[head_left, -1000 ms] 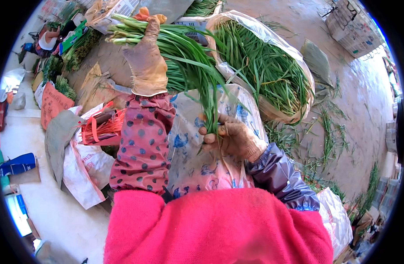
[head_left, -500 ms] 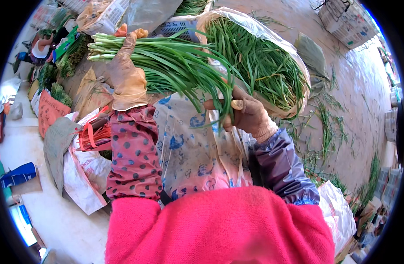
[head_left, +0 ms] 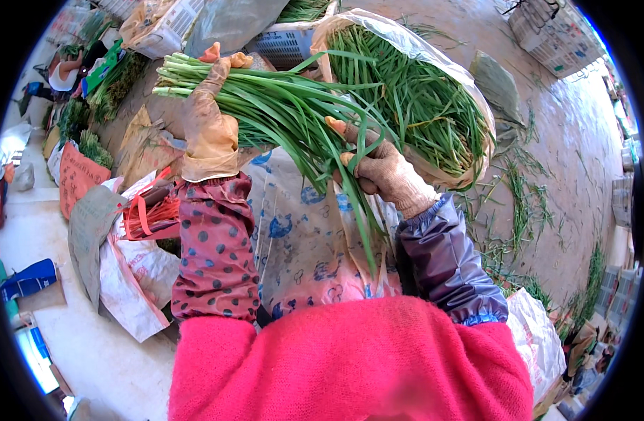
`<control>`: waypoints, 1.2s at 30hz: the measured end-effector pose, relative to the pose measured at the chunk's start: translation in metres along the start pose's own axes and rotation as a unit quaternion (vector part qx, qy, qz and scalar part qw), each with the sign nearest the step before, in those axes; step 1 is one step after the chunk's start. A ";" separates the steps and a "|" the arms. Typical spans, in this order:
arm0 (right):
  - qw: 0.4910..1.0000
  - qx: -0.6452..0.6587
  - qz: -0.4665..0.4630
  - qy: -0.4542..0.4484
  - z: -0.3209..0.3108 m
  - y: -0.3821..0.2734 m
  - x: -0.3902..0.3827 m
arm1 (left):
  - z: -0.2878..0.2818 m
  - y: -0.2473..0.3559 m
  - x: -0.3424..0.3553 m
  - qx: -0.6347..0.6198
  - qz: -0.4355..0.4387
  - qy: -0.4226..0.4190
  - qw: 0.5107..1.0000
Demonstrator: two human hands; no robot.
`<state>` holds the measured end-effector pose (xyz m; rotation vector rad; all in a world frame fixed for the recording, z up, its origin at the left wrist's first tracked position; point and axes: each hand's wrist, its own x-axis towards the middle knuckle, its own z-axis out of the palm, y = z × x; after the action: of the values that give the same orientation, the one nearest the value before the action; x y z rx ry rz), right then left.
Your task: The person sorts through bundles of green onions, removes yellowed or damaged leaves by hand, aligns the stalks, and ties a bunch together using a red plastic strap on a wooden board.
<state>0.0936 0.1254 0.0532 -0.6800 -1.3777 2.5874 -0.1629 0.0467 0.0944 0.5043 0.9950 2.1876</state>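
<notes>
My gloved left hand [head_left: 208, 116] is closed around a bunch of garlic chives [head_left: 280, 95], near its pale cut ends. The stems point left, and the long green leaves droop to the right over my apron [head_left: 294, 231]. At the leafy end, my gloved right hand [head_left: 381, 165] has its fingers curled around some leaves, with bare fingertips showing through the glove. Leaf tips hang down below that hand. Just beyond it stands a plastic-lined basket [head_left: 484, 133], heaped with more loose chives [head_left: 413, 98].
Red ties [head_left: 153, 216] lie at my left, above a white sack [head_left: 136, 281]. White crates [head_left: 171, 31] stand at the back. Scattered leaves [head_left: 522, 203] litter the floor on the right. Another person [head_left: 64, 74] is at the far left.
My right hand has moved left and up along the leaves, its index finger now farther across them. The leaf tips hang lower, and my left hand with the bunch has shifted slightly right.
</notes>
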 end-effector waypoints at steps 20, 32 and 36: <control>0.890 0.446 -0.067 0.063 0.013 0.061 -0.015 | -0.078 -0.030 -0.012 -0.228 -0.016 0.167 0.959; 0.930 0.220 0.016 0.292 0.004 0.058 -0.050 | -0.041 -0.075 -0.042 -0.075 0.068 0.220 0.970; 0.941 0.070 -0.038 0.328 -0.014 0.069 -0.058 | -0.037 -0.079 -0.048 -0.054 0.085 0.201 0.974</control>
<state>0.1581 0.0773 0.0090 -1.2775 -0.9664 2.0665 -0.1181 0.0323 0.0067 0.0962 1.0617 2.5449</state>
